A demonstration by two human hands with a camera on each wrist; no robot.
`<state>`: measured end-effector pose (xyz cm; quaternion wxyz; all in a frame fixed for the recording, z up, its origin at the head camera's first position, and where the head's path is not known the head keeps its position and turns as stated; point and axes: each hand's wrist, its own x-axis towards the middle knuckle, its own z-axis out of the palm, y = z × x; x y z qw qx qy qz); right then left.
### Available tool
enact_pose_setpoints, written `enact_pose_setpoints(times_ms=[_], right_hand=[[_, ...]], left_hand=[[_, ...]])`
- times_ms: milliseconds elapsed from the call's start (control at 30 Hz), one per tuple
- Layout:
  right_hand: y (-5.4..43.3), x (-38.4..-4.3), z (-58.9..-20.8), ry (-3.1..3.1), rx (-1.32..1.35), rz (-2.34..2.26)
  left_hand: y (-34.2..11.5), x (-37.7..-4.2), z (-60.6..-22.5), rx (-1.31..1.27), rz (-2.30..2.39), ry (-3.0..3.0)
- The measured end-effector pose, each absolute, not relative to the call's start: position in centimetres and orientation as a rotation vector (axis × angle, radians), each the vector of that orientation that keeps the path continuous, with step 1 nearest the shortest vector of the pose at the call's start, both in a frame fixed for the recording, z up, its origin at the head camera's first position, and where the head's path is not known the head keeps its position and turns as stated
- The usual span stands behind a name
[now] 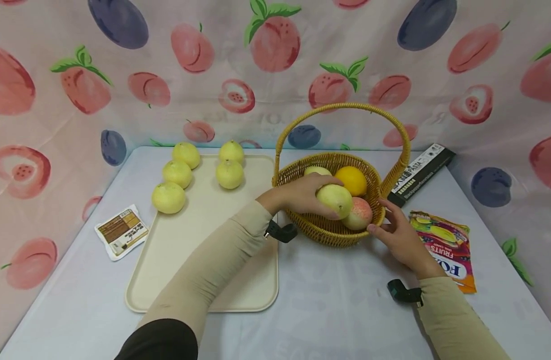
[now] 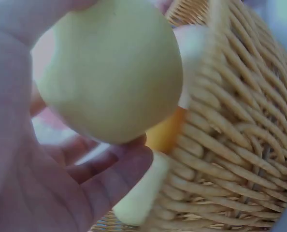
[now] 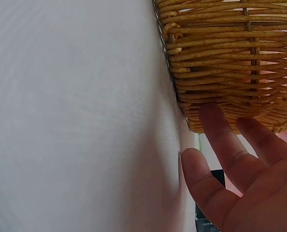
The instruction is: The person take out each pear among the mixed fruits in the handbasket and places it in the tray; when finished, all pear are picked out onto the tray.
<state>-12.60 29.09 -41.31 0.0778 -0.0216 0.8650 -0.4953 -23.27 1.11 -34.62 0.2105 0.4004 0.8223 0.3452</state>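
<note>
My left hand point(image 1: 304, 194) grips a round pale yellow-green fruit point(image 1: 336, 200) above the wicker basket point(image 1: 329, 240). Inside the basket lie an orange point(image 1: 352, 181), a pink-and-cream peach point(image 1: 359, 214) and another pale yellow-green fruit point(image 1: 317, 170), partly hidden behind the left hand. The held fruit point(image 2: 112, 72) fills much of the left wrist view, fingers and thumb around it. At the basket's right side, my right hand point(image 1: 401, 236) touches the rim; the right wrist view shows its fingers point(image 3: 230, 152) fairly straight and spread against the woven wall.
A cream tray point(image 1: 203, 260) stands left, with several pale yellow-green fruits point(image 1: 168, 197) at its far end. A small brown-and-white packet point(image 1: 122, 232) lies beside it. Right of the basket are a black pasta box point(image 1: 421, 175) and a candy bag point(image 1: 448, 245). The basket's tall handle point(image 1: 347, 105) arches overhead.
</note>
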Motion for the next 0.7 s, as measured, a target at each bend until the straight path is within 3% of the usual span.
enact_pose_setpoints(times_ms=[333,700], right_hand=[[29.1,-12.6,-41.2,2.627,-0.111,-1.479],[29.1,-12.6,-41.3,2.607,-0.111,-1.501]], left_hand=[[-1.2,-22.3,-33.1,1.137,1.054,2.331],[-4.5,-20.8,-32.2,0.970,1.167,2.448]])
